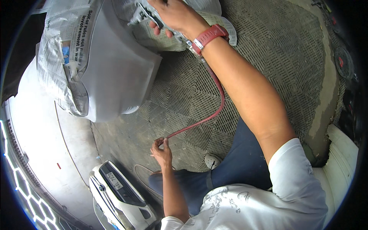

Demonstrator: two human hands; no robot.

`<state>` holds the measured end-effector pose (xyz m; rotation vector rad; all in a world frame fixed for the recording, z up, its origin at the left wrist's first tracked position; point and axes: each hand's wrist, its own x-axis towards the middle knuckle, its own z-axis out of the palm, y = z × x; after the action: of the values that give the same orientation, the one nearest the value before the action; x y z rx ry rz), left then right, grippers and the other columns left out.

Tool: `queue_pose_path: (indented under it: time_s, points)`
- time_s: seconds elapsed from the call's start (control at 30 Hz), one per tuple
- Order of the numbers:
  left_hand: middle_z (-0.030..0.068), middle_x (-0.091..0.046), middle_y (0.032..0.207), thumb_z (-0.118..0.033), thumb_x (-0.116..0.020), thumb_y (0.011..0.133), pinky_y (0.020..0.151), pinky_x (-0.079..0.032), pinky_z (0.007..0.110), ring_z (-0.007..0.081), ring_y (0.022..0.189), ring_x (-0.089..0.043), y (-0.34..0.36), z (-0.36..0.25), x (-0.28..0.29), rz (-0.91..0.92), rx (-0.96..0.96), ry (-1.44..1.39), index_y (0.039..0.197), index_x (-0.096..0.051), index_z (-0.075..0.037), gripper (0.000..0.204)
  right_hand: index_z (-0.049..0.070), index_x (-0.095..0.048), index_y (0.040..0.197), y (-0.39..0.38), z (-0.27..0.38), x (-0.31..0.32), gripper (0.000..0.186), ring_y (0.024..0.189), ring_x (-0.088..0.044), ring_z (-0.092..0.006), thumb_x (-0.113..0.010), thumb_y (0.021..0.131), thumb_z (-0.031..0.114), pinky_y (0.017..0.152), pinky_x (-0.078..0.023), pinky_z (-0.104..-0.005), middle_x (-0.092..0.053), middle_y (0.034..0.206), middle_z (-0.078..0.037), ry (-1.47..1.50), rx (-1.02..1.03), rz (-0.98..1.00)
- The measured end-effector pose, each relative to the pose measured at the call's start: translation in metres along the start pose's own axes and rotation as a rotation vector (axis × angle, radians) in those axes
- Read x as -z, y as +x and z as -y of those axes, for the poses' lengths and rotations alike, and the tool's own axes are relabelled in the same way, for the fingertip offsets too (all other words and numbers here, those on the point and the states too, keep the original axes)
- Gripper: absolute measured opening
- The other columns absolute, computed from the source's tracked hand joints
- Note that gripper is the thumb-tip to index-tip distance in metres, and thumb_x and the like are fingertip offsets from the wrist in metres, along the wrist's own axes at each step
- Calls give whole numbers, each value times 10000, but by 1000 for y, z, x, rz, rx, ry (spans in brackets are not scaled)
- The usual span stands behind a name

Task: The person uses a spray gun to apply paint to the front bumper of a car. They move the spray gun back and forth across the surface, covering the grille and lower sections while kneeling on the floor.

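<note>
My right hand [174, 17], with a red watch [210, 37] at the wrist, is wrapped round a metal spray gun [153, 17] near the top of the view. The gun's nozzle points left, toward a grey-coated car body panel [119, 65]. Newspaper sheets [73, 46] are taped over the part beside that panel. A red air hose [220, 103] runs from the gun's handle in a curve down to my left hand [163, 152]. There my left thumb and fingers pinch the hose. Part of the gun is hidden behind my right fingers.
More newspaper [218, 27] lies behind the gun. A white car [119, 195] stands at the lower left, near a white wall [42, 126]. The floor [268, 50] has a textured, woven pattern. A round black item [344, 63] sits at the far right, above a white ridged panel [341, 165].
</note>
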<state>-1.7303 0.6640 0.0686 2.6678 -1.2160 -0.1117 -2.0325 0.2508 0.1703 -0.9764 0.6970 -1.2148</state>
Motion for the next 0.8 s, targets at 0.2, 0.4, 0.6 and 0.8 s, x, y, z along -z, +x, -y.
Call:
queue_pose_path:
  time_s: [0.2,0.4,0.6,0.8]
  points:
    - [66,-754,1085,-404,-794,980,1198,-261,641,280,1204,-598,5,10,11,-48,38,-189,1115,-758,-91,343,-16,-666,913,14,59,-7,590,470,-657,-194,-467,1140,490,382,-464,-306,-704,682,-114,161,184,-167]
    - [67,-753,1095,-421,-783,986,1227,-203,663,277,1208,-597,10,12,12,-34,75,-249,1117,-757,-85,362,-8,-666,901,22,84,-2,571,481,-684,-232,-484,1132,482,362,-485,-345,-710,686,-120,148,191,-253]
    - [70,-747,1117,-424,-772,992,1250,-135,692,276,1219,-602,10,2,6,0,52,-230,1137,-758,-88,366,1,-661,879,50,90,-2,597,473,-670,-240,-483,1122,516,371,-481,-364,-699,675,-119,101,192,-273]
    - [78,-750,1100,-424,-775,991,1244,-137,708,279,1212,-606,19,11,8,-19,77,-279,1146,-758,-79,379,5,-669,877,55,89,-5,616,478,-663,-225,-464,1122,532,396,-489,-353,-691,668,-111,190,219,-319]
